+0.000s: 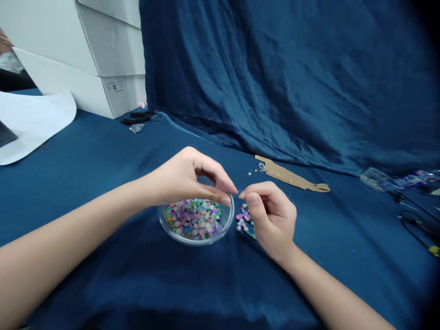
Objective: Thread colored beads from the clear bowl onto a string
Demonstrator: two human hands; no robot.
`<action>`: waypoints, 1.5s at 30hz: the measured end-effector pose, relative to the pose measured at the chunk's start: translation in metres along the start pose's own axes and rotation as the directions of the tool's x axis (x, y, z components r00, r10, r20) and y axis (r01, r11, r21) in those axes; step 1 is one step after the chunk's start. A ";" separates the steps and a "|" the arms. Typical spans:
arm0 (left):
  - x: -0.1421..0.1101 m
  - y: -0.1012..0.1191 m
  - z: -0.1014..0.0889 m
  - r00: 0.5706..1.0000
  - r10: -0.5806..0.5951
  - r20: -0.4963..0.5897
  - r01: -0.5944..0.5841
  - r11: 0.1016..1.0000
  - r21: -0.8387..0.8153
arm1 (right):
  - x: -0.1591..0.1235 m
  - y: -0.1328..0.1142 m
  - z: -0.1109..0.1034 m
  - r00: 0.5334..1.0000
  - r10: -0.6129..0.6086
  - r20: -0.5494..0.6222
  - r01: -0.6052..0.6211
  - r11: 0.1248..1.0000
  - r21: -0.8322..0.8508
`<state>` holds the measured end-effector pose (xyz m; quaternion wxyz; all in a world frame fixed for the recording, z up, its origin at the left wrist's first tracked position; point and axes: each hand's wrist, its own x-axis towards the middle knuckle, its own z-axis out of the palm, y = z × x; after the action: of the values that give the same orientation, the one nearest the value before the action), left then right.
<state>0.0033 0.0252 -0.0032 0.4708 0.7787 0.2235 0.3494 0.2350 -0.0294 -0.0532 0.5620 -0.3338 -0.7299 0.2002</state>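
Note:
A round clear plastic bowl holds many small beads in purple, pink, white, green and blue. My left hand hovers over its far right rim, thumb and forefinger drawn close in a pinch; whatever lies between them is too small or hidden to name. Just right of the bowl, my right hand pinches a thin clear thread, whose short end curves toward the left fingertips. Below the right fingers, a strand of strung beads lies on the blue cloth, partly covered by that hand.
A torn cardboard strip lies behind the right hand, with a small bead cluster at its left end. White boxes stand back left near black items. Clear plastic packaging and black cables are at right.

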 end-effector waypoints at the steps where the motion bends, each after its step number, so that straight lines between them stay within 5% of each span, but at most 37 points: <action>1: 0.000 0.000 0.000 1.000 -0.004 -0.003 0.004 1.000 -0.026 | 0.000 0.000 0.000 1.000 -0.017 -0.006 0.017 1.000 -0.008; 9: -0.001 0.006 0.002 0.999 -0.044 -0.017 0.043 0.997 -0.065 | 0.001 -0.002 0.004 0.992 -0.126 -0.006 0.126 0.991 -0.036; 34: 0.001 0.001 -0.001 0.999 0.041 -0.029 -0.043 0.997 -0.068 | 0.009 -0.002 0.004 0.980 -0.176 0.089 0.180 0.983 -0.042; 45: 0.000 0.006 0.003 1.000 -0.009 -0.023 0.006 0.995 -0.096 | 0.004 -0.002 0.001 0.975 0.076 0.210 -0.081 0.997 0.014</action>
<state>0.0056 0.0209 0.0012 0.5062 0.7502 0.2150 0.3670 0.2333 -0.0282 -0.0491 0.4775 -0.3330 -0.7689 0.2644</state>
